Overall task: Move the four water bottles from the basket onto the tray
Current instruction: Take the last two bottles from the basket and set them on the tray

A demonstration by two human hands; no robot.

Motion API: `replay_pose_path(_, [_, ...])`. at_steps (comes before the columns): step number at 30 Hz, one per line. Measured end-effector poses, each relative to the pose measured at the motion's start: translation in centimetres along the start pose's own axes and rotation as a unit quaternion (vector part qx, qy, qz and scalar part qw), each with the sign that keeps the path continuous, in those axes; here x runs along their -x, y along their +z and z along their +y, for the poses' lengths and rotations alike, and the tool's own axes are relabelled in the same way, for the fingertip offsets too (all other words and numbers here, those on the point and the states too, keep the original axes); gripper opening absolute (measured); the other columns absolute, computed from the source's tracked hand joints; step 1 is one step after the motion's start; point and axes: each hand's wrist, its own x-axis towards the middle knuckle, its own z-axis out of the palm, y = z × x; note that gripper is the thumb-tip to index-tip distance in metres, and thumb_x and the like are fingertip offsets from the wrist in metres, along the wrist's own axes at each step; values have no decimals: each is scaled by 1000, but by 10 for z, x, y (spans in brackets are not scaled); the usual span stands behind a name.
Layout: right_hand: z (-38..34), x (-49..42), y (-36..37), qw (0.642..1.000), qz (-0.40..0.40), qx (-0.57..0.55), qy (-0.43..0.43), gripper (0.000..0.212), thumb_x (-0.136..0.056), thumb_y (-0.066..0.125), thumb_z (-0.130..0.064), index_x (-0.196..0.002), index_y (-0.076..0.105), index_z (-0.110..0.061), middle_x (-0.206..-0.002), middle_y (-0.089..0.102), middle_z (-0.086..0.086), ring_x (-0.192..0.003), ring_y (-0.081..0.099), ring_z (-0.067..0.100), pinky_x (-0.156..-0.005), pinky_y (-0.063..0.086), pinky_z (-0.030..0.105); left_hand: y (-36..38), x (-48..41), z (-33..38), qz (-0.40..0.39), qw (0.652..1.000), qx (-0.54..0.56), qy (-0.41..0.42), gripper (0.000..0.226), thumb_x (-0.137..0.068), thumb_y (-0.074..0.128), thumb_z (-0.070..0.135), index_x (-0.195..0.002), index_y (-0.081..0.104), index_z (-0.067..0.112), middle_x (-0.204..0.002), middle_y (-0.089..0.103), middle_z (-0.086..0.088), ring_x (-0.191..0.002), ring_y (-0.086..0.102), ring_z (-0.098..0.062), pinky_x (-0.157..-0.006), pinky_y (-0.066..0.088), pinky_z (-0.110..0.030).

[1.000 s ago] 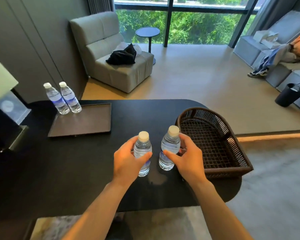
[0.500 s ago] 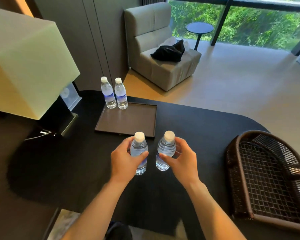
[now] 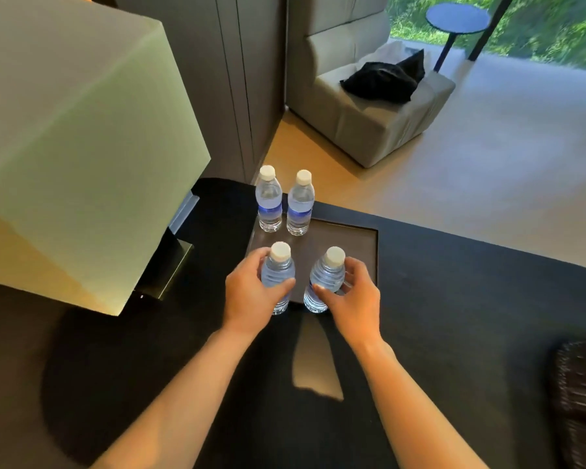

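A boxy, pale fabric lampshade (image 3: 75, 137) looms at far left over the matte black surface (image 3: 454, 299). The left hand (image 3: 251, 296) has its grip closed around a ribbed clear plastic bottle (image 3: 278, 275), white-capped. Behind stand two upright bottles (image 3: 269, 204), blue labels unreadable, on the flat brown rectangular tray (image 3: 349, 242). The right hand (image 3: 356, 302) grips another bottle (image 3: 325, 279) at the tray's near edge. The woven dark basket (image 3: 582, 394) sits far right.
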Motion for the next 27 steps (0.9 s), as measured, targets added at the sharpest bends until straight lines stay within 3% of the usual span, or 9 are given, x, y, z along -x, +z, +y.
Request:
replay_pose_path(4, [-1,-37,35,1000,6,11,-3,66,-76,91,-21,-124,49,-39,-120,59,-20,-115,59,4,-93,49,17,-3,-43,-18,-5,1000,-5,4,59,-74,91,18,-126,62,21,-123,69,4,-116,65,-11,-97,57,-34])
replay_pose_path(9, [-1,-68,64,1000,21,14,-17,65,-76,91,-20,-122,49,-39,-118,60,-19,-113,61,6,-94,52,20,-2,-78,-37,-4,1000,-9,4,59,-76,90,17,-128,62,19,-127,68,1,-115,56,-2,-91,46,-14])
replay_pose_path(13, [-5,-86,75,1000,19,3,-23,63,-78,90,-21,-123,50,-38,-119,60,-19,-114,61,4,-93,48,14,-2,-96,-45,-2,1000,4,17,59,-76,89,18,-128,62,20,-127,67,2,-116,57,-3,-93,48,-16])
replay_pose_path(18, [-7,-101,81,999,26,4,-24,62,-78,91,-22,-124,51,-33,-123,62,-14,-114,61,5,-94,51,18,4,-114,-49,-12,1000,5,25,61,-77,89,20,-131,61,21,-130,65,3,-118,56,-3,-92,44,-13])
replay_pose_path(23, [-9,-109,84,999,29,10,-27,62,-78,90,-22,-127,52,-26,-127,63,-8,-116,61,8,-97,52,21,7,-125,-54,-11,999,11,32,62,-77,89,21,-132,60,20,-132,65,1,-120,55,-4,-96,47,-17])
replay_pose_path(27, [-8,-112,88,999,31,16,-28,63,-79,90,-22,-127,51,-28,-126,61,-10,-117,60,7,-96,49,15,9,-129,-56,-12,999,14,40,63,-78,88,22,-134,60,20,-133,65,0,-122,56,-5,-98,50,-23])
